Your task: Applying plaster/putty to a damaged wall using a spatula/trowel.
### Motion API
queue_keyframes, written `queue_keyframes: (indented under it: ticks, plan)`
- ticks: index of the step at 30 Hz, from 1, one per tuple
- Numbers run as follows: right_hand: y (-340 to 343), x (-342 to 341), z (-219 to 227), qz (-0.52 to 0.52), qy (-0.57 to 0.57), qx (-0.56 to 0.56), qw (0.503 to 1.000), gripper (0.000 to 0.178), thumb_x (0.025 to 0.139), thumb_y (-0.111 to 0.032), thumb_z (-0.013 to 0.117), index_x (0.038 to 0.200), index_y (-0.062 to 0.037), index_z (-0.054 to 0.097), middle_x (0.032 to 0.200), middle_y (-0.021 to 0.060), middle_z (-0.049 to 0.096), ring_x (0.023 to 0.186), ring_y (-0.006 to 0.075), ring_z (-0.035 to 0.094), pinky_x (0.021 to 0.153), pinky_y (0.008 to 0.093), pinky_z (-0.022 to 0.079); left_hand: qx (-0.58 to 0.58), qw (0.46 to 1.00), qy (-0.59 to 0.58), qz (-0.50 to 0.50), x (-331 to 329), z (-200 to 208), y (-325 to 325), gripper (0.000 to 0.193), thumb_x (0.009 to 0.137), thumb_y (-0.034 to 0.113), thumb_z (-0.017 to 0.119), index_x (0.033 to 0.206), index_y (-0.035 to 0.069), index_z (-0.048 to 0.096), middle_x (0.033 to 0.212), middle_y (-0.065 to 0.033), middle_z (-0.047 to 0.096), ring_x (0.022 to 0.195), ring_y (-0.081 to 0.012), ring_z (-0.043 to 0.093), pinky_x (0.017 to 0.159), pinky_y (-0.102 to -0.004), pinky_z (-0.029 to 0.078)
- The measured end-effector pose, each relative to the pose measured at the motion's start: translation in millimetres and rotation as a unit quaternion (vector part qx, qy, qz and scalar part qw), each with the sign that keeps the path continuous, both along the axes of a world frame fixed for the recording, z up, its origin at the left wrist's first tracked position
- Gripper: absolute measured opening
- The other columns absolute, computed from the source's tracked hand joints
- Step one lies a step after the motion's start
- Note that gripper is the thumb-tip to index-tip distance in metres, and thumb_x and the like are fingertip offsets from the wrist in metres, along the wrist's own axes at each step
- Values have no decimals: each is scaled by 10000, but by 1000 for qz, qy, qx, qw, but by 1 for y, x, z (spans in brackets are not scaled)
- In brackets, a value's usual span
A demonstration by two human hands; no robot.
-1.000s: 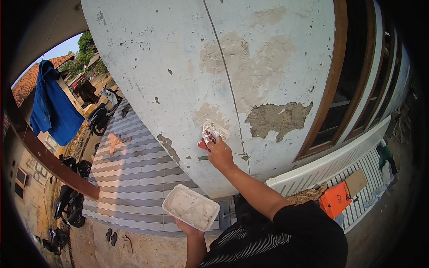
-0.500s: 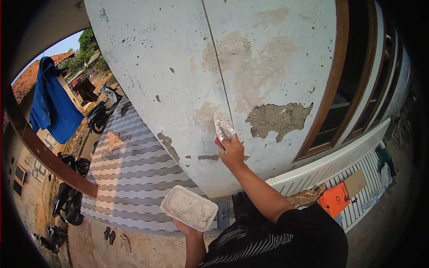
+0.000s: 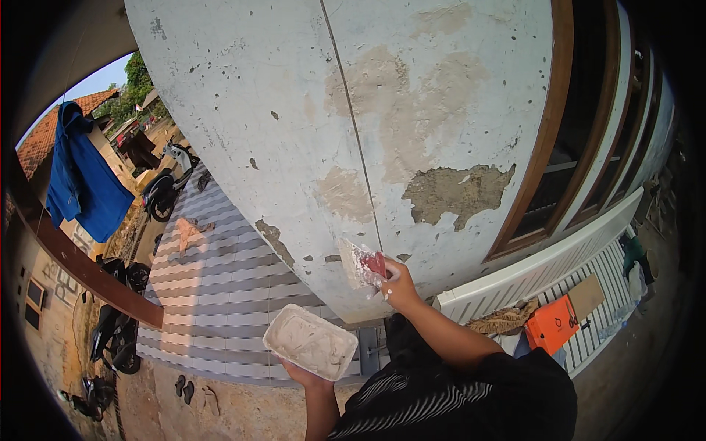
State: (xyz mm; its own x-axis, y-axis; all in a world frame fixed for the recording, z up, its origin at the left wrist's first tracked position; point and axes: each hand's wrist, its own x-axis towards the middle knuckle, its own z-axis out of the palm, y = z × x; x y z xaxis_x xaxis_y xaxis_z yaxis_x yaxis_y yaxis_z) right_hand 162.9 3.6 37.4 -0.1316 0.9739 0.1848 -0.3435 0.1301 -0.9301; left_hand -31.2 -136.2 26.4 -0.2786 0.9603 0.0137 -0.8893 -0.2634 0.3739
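My left hand (image 3: 300, 373) holds up a white rectangular tub (image 3: 273, 345) from below, its fingers mostly hidden underneath. Smooth beige putty (image 3: 310, 339) fills the tub. In my right hand (image 3: 399, 288) is a putty knife (image 3: 360, 263) with a red handle, its wide blade coated with pale putty. The blade is close to the lower part of the white wall (image 3: 235, 95); whether it touches cannot be made out. Beige filled patches (image 3: 344, 192) spread over the wall. To their right, a bare grey patch (image 3: 457, 195) shows where paint has come off.
A thin dark cable (image 3: 344, 81) runs down the wall. On the right are brown-framed windows (image 3: 537, 147) and a white slatted bench (image 3: 507, 290) carrying an orange box (image 3: 551, 325). Blue clothing (image 3: 84, 173) hangs at left, above parked motorbikes (image 3: 114, 323) and a striped tiled floor (image 3: 220, 294).
My right hand has moved down the wall with the putty knife, and the blade has turned to point left. The filled patch beside the cable is now uncovered. The tub stays nearly still.
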Motion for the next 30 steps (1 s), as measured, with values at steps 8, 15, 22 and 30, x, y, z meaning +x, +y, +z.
queue_keyframes:
  ticks: [8, 15, 22, 30]
  plan:
    - [-46, 38, 33, 56, 217, -130, 966, 314, 906, -2, 631, 1216, 8, 586, 1094, 84, 672, 906, 149, 668, 748, 281, 567, 27, 997, 59, -31, 16, 3, 37, 732, 954, 647, 339, 1496, 154, 347, 1485, -106, 426, 1318, -363, 466, 1062, -569, 413]
    - [-63, 39, 46, 50, 30, -28, 998, 196, 905, -89, 682, 1069, 13, 647, 930, 70, 651, 763, 129, 614, 654, 271, 515, 127, 984, 17, -123, 28, 26, 63, 808, 933, 685, 353, 1530, 146, 277, 1567, -116, 307, 1420, -376, 325, 1155, -568, 280]
    - [-65, 46, 60, -68, -233, 244, 939, 135, 859, -40, 667, 970, 36, 659, 805, 136, 607, 667, 236, 582, 649, 326, 481, 259, 952, -11, -163, 23, 32, 75, 866, 905, 631, 513, 1553, 138, 219, 1616, -111, 192, 1477, -374, 185, 1186, -587, 167]
    - [-70, 52, 65, -51, -206, 221, 952, 146, 850, -57, 701, 951, 45, 676, 809, 131, 656, 658, 190, 616, 637, 309, 498, 334, 932, -58, -130, 14, 33, 76, 856, 911, 589, 549, 1556, 140, 210, 1620, -101, 185, 1489, -356, 160, 1195, -581, 140]
